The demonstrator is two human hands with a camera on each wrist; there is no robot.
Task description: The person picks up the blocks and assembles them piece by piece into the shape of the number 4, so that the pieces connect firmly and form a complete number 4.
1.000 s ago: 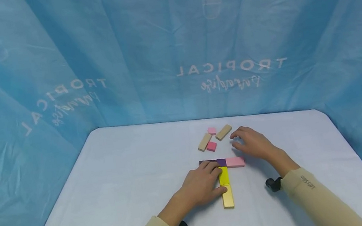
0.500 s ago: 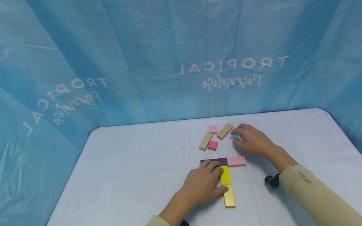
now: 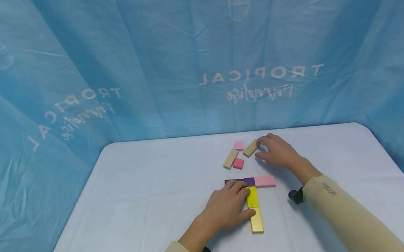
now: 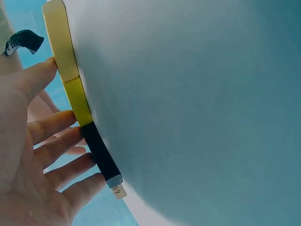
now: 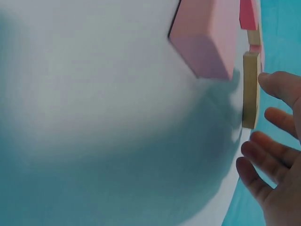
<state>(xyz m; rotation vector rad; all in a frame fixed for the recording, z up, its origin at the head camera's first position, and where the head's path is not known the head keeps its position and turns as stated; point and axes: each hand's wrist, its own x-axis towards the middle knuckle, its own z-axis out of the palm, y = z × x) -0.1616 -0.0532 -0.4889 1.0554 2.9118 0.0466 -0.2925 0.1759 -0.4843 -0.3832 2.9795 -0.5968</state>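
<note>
My left hand (image 3: 223, 207) lies with fairly straight fingers over a T-shaped row of flat blocks. Its fingertips touch the dark purple block (image 4: 100, 150) and the bright yellow block (image 3: 252, 197), while the thumb rests on the pale yellow block (image 3: 256, 221). A pink block (image 3: 265, 181) forms the right end of the crossbar, beside a purple part (image 3: 249, 181). Fingers spread, my right hand (image 3: 279, 151) reaches to a plain wooden block (image 3: 250, 148). Its index fingertip overlaps that block's far end; contact cannot be made out. In the right wrist view the same wooden block (image 5: 251, 89) stands before the fingers.
Left of the right hand lie another wooden block (image 3: 231, 159), a small light pink block (image 3: 238, 146) and a deeper pink block (image 3: 238, 164). A white cloth covers the table (image 3: 153, 219), and a blue curtain (image 3: 161, 54) hangs around it.
My right hand has moved slightly forward and left, up to the nearer end of the wooden block. My left hand stays on the blocks.
</note>
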